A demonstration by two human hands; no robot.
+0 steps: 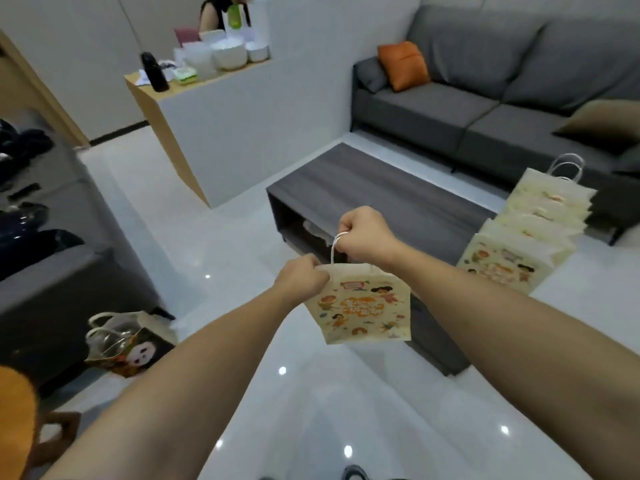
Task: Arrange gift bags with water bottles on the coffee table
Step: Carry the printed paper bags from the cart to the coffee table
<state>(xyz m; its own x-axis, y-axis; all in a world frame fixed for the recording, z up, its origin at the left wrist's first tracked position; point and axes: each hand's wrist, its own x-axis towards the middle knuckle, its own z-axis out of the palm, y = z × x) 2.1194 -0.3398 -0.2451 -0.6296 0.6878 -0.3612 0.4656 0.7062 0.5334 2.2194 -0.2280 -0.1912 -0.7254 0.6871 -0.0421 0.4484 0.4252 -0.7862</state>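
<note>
A cream gift bag [360, 306] with cartoon children printed on it hangs in the air in front of me, over the near end of the dark wooden coffee table [381, 188]. My right hand [363, 233] grips its white twisted handle from above. My left hand [301, 278] pinches the bag's top left edge. A row of several matching gift bags [519, 244] stands on the right end of the table, next to the sofa. No water bottle shows in view.
A grey sofa [485, 109] with an orange cushion [403, 64] runs behind the table. A white counter [221, 133] with bowls and a black flask stands at the back left; a person is behind it. A panda-print bag [131, 344] lies on the glossy floor beside a grey seat.
</note>
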